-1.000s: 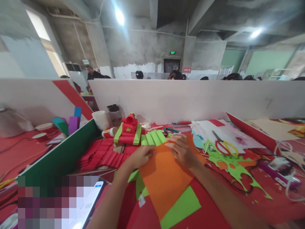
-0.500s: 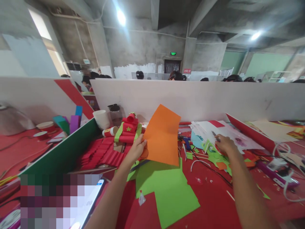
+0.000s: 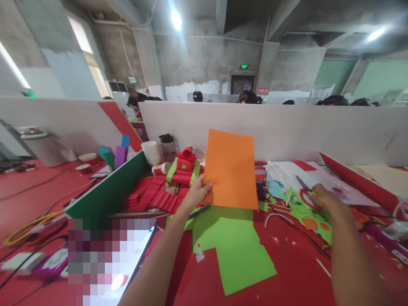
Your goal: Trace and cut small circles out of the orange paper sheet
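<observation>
My left hand [image 3: 198,193] pinches the lower left edge of an orange sheet of paper [image 3: 231,170], held upright over the table. A small rounded orange piece [image 3: 208,197] shows by my fingers. Off to the right, my right hand [image 3: 321,196] is closed on scissors [image 3: 304,183] with red handles, blades pointing up and to the left. Beneath the scissors lie light green paper scraps [image 3: 295,208] with cut-out holes. A large light green sheet [image 3: 236,250] rests flat below the orange one.
Folded red paper strips [image 3: 153,193] and a red and green paper model with a star [image 3: 184,166] stand at the left. A green divider [image 3: 108,182], a lit phone [image 3: 137,250], a white cup [image 3: 151,153] and a black cable [image 3: 306,236] are around. A white partition [image 3: 287,131] closes the back.
The orange sheet has turned more upright and square to me. My right hand has lifted the scissors, so their red handles now show. The view has swung left.
</observation>
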Action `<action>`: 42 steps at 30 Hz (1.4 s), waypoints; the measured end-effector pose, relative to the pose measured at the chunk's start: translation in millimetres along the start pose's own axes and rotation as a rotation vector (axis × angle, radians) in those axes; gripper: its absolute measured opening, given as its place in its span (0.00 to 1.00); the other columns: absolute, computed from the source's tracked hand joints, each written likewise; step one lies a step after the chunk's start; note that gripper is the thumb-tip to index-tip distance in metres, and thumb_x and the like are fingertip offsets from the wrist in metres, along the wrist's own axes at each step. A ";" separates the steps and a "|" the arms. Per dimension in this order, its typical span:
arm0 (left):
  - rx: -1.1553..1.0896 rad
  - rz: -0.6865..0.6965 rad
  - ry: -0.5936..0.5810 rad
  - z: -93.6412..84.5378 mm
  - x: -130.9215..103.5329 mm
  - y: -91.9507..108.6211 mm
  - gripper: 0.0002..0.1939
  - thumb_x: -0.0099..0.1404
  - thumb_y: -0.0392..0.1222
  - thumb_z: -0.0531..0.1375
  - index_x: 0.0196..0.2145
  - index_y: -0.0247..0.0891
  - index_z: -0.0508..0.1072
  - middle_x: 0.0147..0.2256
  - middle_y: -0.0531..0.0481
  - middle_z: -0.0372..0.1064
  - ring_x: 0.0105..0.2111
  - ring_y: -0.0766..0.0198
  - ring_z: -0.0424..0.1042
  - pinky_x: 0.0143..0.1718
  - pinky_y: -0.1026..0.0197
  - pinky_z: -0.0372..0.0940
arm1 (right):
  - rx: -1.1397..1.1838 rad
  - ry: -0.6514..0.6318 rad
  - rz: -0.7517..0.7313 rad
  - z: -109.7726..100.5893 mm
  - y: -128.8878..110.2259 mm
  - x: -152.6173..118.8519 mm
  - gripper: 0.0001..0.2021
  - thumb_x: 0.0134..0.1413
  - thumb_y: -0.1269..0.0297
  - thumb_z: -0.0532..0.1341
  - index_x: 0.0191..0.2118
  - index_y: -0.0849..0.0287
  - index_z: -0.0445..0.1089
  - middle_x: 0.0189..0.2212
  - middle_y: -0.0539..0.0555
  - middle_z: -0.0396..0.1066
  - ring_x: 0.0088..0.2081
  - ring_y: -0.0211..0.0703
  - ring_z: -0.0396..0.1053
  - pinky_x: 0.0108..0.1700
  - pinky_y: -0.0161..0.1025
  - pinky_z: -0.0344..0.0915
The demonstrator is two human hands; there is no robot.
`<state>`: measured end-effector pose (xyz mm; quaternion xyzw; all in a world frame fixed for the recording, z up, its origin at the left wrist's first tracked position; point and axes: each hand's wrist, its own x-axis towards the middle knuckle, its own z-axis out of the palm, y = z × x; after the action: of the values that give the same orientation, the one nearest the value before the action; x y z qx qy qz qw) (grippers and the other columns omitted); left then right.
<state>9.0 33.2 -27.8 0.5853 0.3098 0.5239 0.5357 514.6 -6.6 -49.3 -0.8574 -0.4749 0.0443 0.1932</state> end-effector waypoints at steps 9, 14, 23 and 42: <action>-0.095 0.018 0.135 0.7 3.4 -0.4 0.21 0.55 0.40 0.65 0.47 0.36 0.71 0.40 0.46 0.77 0.41 0.56 0.76 0.47 0.52 0.69 | 0.409 0.045 -0.080 -11.4 -52.5 -12.7 0.27 0.62 0.59 0.53 0.64 0.57 0.53 0.41 0.67 0.74 0.43 0.56 0.74 0.42 0.48 0.68; -0.152 0.040 0.207 2.8 3.3 3.2 0.25 0.57 0.39 0.64 0.52 0.38 0.67 0.43 0.44 0.77 0.46 0.55 0.75 0.50 0.50 0.68 | 1.195 -0.198 -0.358 -11.2 -119.7 -57.2 0.25 0.42 0.51 0.71 0.46 0.52 0.68 0.21 0.47 0.64 0.19 0.38 0.61 0.20 0.36 0.59; -0.195 0.189 0.312 3.0 5.7 4.2 0.29 0.61 0.40 0.63 0.58 0.40 0.61 0.56 0.42 0.69 0.56 0.56 0.68 0.57 0.52 0.64 | 1.341 -0.551 -0.445 17.0 -194.6 -126.3 0.26 0.39 0.52 0.75 0.43 0.54 0.67 0.30 0.51 0.75 0.23 0.37 0.67 0.23 0.33 0.65; -0.049 0.048 0.002 28.0 -11.5 15.7 0.36 0.57 0.49 0.66 0.59 0.43 0.57 0.46 0.45 0.74 0.34 0.61 0.76 0.28 0.65 0.70 | 1.485 -0.232 -0.303 51.4 -233.6 -158.7 0.26 0.33 0.58 0.76 0.38 0.51 0.63 0.22 0.41 0.66 0.18 0.37 0.67 0.19 0.32 0.61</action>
<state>29.4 10.5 -12.6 0.5787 0.2833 0.5446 0.5369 228.5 -12.9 -26.5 -0.4181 -0.4502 0.4144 0.6714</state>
